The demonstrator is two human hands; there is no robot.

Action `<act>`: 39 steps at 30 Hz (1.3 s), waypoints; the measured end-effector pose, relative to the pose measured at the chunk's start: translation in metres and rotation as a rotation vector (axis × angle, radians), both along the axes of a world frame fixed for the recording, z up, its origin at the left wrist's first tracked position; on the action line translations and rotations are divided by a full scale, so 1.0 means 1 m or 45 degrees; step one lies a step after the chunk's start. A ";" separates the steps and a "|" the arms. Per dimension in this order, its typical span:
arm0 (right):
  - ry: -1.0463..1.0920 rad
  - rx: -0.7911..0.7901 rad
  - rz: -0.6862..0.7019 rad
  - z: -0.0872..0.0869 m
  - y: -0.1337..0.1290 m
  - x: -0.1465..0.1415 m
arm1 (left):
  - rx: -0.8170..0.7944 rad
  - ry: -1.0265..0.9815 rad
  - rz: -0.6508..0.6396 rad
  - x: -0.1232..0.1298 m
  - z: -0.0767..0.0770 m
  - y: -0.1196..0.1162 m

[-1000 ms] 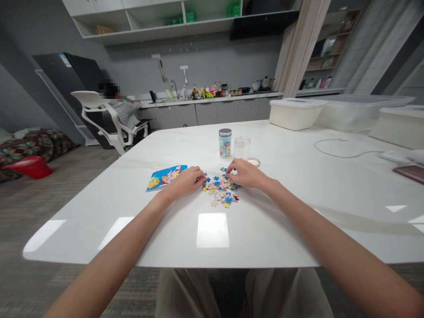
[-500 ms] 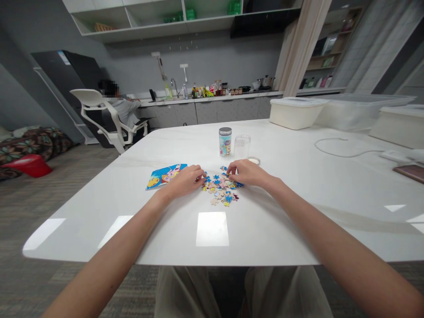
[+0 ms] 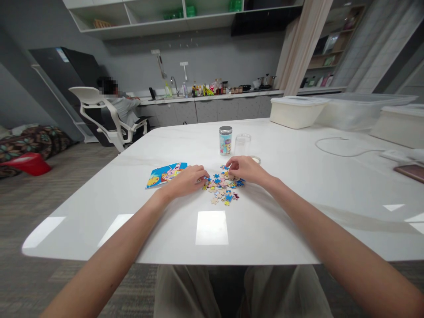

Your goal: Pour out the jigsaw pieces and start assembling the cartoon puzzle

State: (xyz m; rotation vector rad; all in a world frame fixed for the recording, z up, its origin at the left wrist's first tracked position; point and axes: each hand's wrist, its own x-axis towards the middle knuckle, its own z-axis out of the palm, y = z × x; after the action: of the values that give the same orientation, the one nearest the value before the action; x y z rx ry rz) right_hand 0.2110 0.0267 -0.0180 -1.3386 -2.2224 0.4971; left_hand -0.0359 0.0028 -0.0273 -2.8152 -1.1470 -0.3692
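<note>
A loose heap of jigsaw puzzle pieces (image 3: 221,193), blue, yellow, pink and bare cardboard, lies on the white table (image 3: 152,238). At its left edge my left hand (image 3: 192,177) is closed, fingers curled, with a blue piece at the fingertips. Over the heap's right side, my right hand (image 3: 245,169) bends its thumb and fingers together on a puzzle piece, mostly hidden by the fingers. A blue picture sheet (image 3: 163,175) with cartoon figures lies left of the heap, partly behind my left hand. Behind the heap stands a printed can (image 3: 225,142) with a silver lid.
A clear plastic jar (image 3: 243,144) stands beside the can, with a ring-shaped lid (image 3: 255,160) near my right hand. Cream boxes (image 3: 296,113), a clear bin (image 3: 361,110), a cable (image 3: 344,154) and a phone (image 3: 410,174) are at the right. Someone sits in a white chair (image 3: 111,115).
My right hand has shifted slightly, its fingers moving a little over the heap. My left hand has edged slightly right against the pieces. The view has tilted a touch.
</note>
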 end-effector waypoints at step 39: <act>0.920 -0.651 0.227 0.002 -0.023 -0.029 | 0.005 -0.239 -0.003 0.016 0.003 -0.012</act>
State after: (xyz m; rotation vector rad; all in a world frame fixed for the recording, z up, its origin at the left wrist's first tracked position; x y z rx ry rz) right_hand 0.1822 0.0034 -0.0155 -0.9465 -1.6527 1.4324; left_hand -0.0195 -0.0093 -0.0245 -2.8282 -1.1733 -0.6477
